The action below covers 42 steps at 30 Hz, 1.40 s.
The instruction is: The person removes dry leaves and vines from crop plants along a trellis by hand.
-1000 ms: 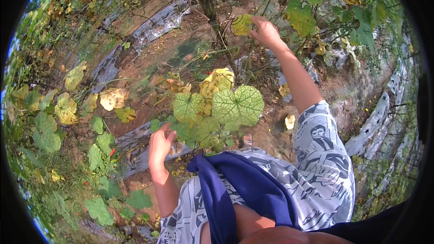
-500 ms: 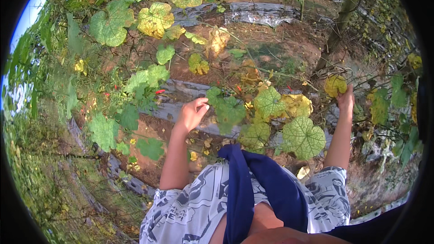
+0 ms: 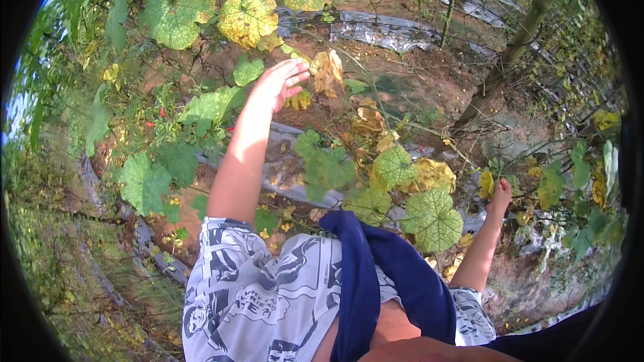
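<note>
My left hand (image 3: 278, 86) reaches up in the middle of the vines, its fingers stretched out and apart. Its fingertips are beside a dry, curled brown leaf (image 3: 327, 74), and I cannot tell whether they touch it. Just above and left hangs a yellow, blotchy leaf (image 3: 248, 20). A small yellow leaf (image 3: 486, 184) is at the fingers of my right hand (image 3: 500, 196), which is closed on it low on the right. Between my hands hang a pale green, veined leaf (image 3: 433, 220) and a withered yellow leaf (image 3: 433, 175).
Thin vine stems cross between the leaves. A slanting wooden pole (image 3: 513, 50) stands at the right. Strips of silvery plastic film (image 3: 382, 30) lie over the soil rows. Broad green leaves (image 3: 144, 184) hang at the left, with small red fruits (image 3: 161, 112) nearby.
My left hand has risen and its fingers have spread, reaching toward the dry leaf. My right hand has moved down, toward my body, and the yellow leaf has come with it. The view has shifted slightly.
</note>
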Each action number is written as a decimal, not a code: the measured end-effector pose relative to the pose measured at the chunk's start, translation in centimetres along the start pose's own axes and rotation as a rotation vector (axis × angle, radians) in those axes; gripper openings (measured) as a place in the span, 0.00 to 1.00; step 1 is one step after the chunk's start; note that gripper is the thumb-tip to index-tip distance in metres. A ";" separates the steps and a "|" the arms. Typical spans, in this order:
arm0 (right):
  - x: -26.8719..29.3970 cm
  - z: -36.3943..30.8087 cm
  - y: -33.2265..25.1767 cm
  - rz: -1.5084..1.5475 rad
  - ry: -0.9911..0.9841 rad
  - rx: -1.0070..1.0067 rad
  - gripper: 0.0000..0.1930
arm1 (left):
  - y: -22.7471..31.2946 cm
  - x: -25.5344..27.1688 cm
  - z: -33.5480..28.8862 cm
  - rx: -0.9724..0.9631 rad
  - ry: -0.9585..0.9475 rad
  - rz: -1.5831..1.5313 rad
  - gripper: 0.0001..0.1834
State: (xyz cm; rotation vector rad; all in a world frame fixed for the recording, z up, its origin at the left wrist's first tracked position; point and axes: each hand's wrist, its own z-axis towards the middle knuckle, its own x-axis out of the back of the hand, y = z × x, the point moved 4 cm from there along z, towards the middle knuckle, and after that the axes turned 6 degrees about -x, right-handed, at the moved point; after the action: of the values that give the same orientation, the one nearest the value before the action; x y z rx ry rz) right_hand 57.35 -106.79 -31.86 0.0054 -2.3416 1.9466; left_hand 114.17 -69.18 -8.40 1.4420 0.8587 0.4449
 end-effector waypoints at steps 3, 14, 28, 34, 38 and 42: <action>1.5 -0.8 -0.7 -0.062 -0.017 0.024 0.10 | -1.5 -4.3 0.6 -0.112 -0.015 0.230 0.27; 1.8 -5.2 -5.7 -0.957 0.208 0.370 0.08 | -2.9 -7.9 2.7 -0.581 0.119 0.833 0.17; 0.1 -7.4 -11.4 -0.942 0.040 0.497 0.10 | -9.6 1.4 -1.3 -0.220 0.000 1.325 0.28; -12.7 -22.4 -30.9 -0.491 -0.456 0.978 0.11 | -9.9 4.4 -4.0 -0.026 -0.308 1.415 0.43; -26.4 -39.0 -35.7 -0.477 -1.217 1.627 0.12 | -7.8 4.2 -6.2 -0.070 -0.239 1.260 0.40; -38.9 -44.6 -27.3 -1.152 -1.382 2.174 0.15 | -3.4 0.7 -7.4 -0.213 -0.310 0.991 0.32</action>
State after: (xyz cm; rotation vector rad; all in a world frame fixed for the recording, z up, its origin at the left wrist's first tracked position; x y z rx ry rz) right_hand 100.98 -70.36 -0.05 2.2129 1.1505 2.2474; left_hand 108.38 -64.09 -11.24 1.6054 -0.2086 0.9772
